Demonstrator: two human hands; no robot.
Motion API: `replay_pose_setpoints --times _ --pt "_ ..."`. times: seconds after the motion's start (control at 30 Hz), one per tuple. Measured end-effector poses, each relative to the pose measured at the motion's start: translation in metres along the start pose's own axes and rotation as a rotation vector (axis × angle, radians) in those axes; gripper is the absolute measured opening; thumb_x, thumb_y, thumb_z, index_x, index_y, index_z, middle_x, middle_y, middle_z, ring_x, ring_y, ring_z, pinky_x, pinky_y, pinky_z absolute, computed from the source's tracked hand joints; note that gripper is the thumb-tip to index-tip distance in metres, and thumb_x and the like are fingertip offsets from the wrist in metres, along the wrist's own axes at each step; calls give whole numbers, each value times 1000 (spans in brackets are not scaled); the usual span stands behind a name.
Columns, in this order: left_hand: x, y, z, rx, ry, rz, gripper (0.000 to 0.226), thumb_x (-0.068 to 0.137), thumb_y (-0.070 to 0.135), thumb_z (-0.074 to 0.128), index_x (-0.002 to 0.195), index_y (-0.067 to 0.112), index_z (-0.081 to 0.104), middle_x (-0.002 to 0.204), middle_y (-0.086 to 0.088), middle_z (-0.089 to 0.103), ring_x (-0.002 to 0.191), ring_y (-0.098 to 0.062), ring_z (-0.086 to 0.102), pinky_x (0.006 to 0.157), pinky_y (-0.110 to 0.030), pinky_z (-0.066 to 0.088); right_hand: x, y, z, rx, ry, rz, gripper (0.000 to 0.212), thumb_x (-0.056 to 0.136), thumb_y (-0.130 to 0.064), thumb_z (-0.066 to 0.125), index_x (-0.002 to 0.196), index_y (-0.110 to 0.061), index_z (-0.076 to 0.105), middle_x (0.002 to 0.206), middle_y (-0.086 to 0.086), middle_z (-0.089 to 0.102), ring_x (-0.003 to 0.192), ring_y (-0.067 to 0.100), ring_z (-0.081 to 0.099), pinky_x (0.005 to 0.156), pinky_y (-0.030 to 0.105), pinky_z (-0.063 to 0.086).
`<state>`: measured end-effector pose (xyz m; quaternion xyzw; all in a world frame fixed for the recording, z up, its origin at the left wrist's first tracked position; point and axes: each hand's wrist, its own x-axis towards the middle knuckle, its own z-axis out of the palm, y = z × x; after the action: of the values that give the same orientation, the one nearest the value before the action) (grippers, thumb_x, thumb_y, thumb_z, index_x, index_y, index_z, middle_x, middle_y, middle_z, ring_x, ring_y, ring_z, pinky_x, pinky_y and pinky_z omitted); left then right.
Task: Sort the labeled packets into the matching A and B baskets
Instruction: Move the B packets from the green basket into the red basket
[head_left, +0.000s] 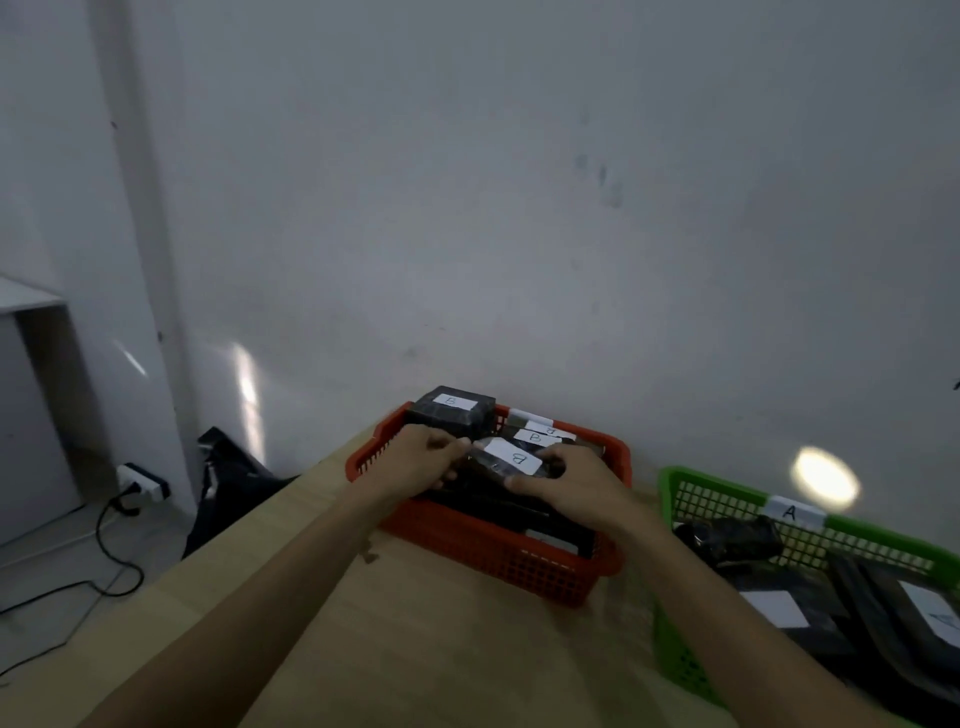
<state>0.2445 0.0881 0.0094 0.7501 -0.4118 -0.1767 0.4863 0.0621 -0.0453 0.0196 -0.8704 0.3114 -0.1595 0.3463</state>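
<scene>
Both hands are over the orange basket (498, 558) on the wooden table. Together they hold a black packet (511, 460) with a white label marked B, just above the packets lying in that basket. My left hand (423, 460) grips its left end with curled fingers. My right hand (563, 486) holds its right end, thumb along the near edge. Further back in the basket sit a black box (451, 408) labelled B and other B packets (537, 435). To the right stands the green basket (810, 525) tagged A, holding several black packets (732, 540).
The table (415, 649) runs up to a white wall behind the baskets. On the floor to the left lie a power strip (143, 483) with a black cable, a black bag (228, 467) and a grey cabinet (31, 415).
</scene>
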Motion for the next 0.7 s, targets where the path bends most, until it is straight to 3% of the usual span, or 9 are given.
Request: replay_pose_setpoints --times 0.1,0.17,0.27,0.43,0.57,0.7 --pt "4 -16 -22 193 244 68 19 97 19 57 106 11 71 98 -2 69 86 -17 64 73 -27 51 14 -12 18 3 30 -6 62 76 -54 79 124 -19 59 109 -9 60 84 0 56 63 15 43" --pt "7 -24 -33 200 377 60 20 96 12 54 109 11 70 103 -6 70 87 -21 64 75 -30 51 27 -25 31 -1 70 -23 66 77 -51 79 128 -18 54 115 -6 59 88 1 55 64 15 41" --pt "8 -35 -45 192 485 58 22 97 10 50 109 11 68 108 -6 69 91 -20 63 79 -31 51 48 -48 57 -36 127 -70 69 78 -51 78 132 -17 51 127 2 59 107 16 57 82 28 49" --pt "5 -49 -53 110 439 41 16 95 16 56 107 14 67 103 -3 68 84 -19 66 78 -44 59 72 -65 92 -224 184 -148 69 80 -55 73 133 -15 54 131 7 52 118 24 53 93 37 48" --pt "5 -60 -56 108 441 82 11 94 21 62 102 17 68 97 2 68 72 -10 64 68 -36 58 79 -57 96 -372 228 -165 65 82 -63 67 127 -17 60 127 4 44 122 23 43 99 44 45" --pt "5 -63 -56 109 415 82 13 94 23 62 105 18 65 98 2 67 72 -7 63 59 -26 54 80 -53 94 -347 234 -158 82 80 -68 65 143 -20 45 133 5 42 126 25 41 102 47 44"
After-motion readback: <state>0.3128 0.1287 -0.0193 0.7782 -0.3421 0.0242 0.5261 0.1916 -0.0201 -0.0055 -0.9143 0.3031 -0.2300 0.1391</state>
